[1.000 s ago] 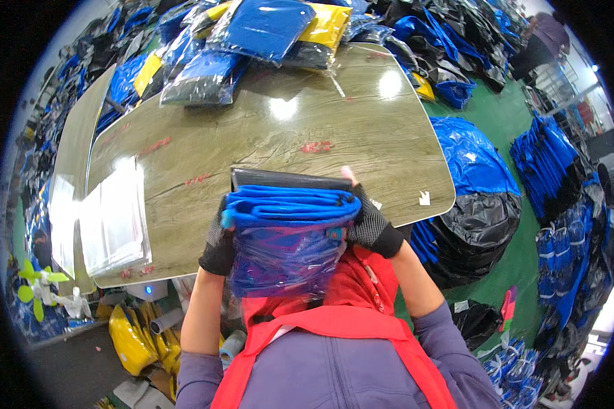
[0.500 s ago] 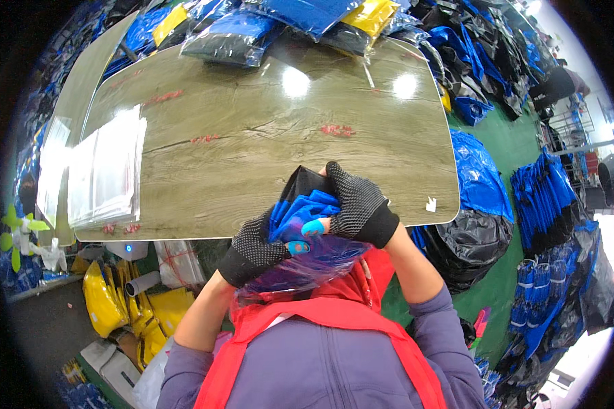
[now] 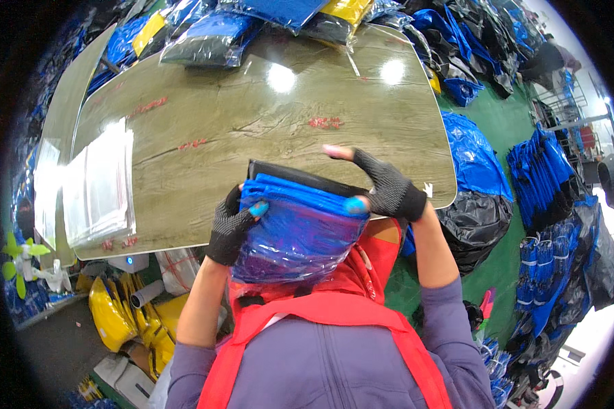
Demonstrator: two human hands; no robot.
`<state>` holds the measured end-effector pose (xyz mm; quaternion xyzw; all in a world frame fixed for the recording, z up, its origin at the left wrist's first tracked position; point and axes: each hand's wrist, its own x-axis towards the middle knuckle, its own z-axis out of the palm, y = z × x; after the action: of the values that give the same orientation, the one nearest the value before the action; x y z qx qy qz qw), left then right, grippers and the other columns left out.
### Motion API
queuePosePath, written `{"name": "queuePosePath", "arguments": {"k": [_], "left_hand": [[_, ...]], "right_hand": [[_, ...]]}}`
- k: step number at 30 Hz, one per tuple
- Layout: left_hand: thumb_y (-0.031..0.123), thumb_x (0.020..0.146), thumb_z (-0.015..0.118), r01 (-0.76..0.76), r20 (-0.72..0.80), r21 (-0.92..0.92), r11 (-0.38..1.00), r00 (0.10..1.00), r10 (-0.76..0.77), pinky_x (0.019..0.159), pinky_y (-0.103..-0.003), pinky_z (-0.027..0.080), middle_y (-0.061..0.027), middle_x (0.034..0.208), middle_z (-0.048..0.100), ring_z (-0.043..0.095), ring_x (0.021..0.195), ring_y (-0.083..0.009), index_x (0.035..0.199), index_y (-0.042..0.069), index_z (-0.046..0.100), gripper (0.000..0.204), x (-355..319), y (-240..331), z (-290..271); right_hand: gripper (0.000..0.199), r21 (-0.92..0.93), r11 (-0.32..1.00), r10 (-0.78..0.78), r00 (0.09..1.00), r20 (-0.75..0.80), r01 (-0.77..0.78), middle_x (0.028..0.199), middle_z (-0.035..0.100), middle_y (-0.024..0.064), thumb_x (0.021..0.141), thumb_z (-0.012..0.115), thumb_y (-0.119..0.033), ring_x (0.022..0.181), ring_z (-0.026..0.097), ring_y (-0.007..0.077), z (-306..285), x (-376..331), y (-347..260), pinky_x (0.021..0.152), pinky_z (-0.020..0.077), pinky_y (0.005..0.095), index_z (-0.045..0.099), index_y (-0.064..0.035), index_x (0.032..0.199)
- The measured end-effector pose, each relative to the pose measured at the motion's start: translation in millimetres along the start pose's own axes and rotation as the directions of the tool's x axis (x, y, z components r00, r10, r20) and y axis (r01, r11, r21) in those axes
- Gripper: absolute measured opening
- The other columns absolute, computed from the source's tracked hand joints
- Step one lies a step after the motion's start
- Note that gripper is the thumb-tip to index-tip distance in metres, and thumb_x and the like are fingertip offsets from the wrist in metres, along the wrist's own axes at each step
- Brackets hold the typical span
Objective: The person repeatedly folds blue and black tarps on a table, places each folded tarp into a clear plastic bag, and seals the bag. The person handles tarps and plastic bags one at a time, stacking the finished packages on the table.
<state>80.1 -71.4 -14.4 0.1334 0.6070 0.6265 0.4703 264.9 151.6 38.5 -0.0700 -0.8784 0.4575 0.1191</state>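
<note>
Holding a folded blue garment [image 3: 300, 204] inside a clear plastic bag [image 3: 297, 238], both hands work at the near edge of the desk [image 3: 252, 123]. Left hand [image 3: 230, 228], in a dark fingerless glove, grips the bag's left side, fingers curled closed on the plastic, one blue-tipped finger showing on the front. Right hand [image 3: 382, 187], same kind of glove, holds the bag's upper right corner with the thumb and lower fingers; its forefinger stands out straight over the desk, apart from the bag. A dark flat piece [image 3: 300, 177] shows along the garment's top edge; cannot tell whether it is part of the garment or a separate board. The bag hangs against the person's red apron [image 3: 320, 313], its upper end level with the desk edge.

On the desk: a stack of clear empty bags [image 3: 102, 184] at the left, well apart from the hands; bagged blue and yellow garments [image 3: 252, 20] piled along the far edge. Right of the desk, on the green floor [image 3: 505, 129], lie a blue bag heap [image 3: 474, 160] and a black sack [image 3: 471, 225]. Yellow items [image 3: 123, 320] sit below the desk at left.
</note>
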Motion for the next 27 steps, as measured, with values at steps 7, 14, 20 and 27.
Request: {"name": "queuePosePath", "arguments": {"k": [7,14,20,27], "left_hand": [[0.011,0.077,0.073,-0.41,0.182,0.247,0.878,0.91,0.373,0.1,-0.034,0.039,-0.0088,0.134,0.048,0.047,0.12,-0.0195,0.135,0.011,0.048,0.063,13,3,-11],[0.016,0.078,0.076,-0.574,0.209,0.152,0.804,0.814,0.542,0.1,-0.034,0.038,-0.0139,0.137,0.045,0.048,0.12,-0.0233,0.108,0.007,0.063,0.034,26,1,-12],[0.016,0.08,0.074,-0.53,0.176,0.147,0.835,0.845,0.505,0.099,-0.033,0.038,-0.0124,0.127,0.052,0.052,0.113,-0.0214,0.093,0.006,0.065,0.019,30,10,-15],[0.017,0.086,0.067,-0.563,0.244,0.188,0.805,0.821,0.517,0.105,-0.039,0.034,-0.0187,0.134,0.052,0.05,0.122,-0.0276,0.104,0.002,0.067,0.024,28,21,-16]], "right_hand": [[0.072,0.58,0.815,0.218,0.924,-0.315,0.006,0.135,0.05,0.0193,0.073,0.08,-0.038,0.121,0.052,0.0288,52,-76,31,0.101,0.0417,0.0414,0.054,-0.0001,0.129],[0.034,0.393,0.919,0.248,0.83,-0.5,-0.038,0.113,0.067,0.018,0.089,0.065,-0.026,0.107,0.063,0.0268,62,-67,18,0.095,0.0459,0.0357,0.069,-0.0012,0.11],[0.026,0.203,0.979,0.147,0.777,-0.612,-0.026,0.106,0.069,0.0165,0.092,0.061,-0.025,0.098,0.067,0.0245,56,-45,12,0.084,0.0513,0.0335,0.072,-0.0038,0.103],[0.022,-0.098,0.995,-0.051,0.777,-0.627,-0.014,0.086,0.07,0.0119,0.088,0.067,-0.024,0.076,0.067,0.0214,56,-41,17,0.072,0.0532,0.0316,0.07,-0.0023,0.091]]}}
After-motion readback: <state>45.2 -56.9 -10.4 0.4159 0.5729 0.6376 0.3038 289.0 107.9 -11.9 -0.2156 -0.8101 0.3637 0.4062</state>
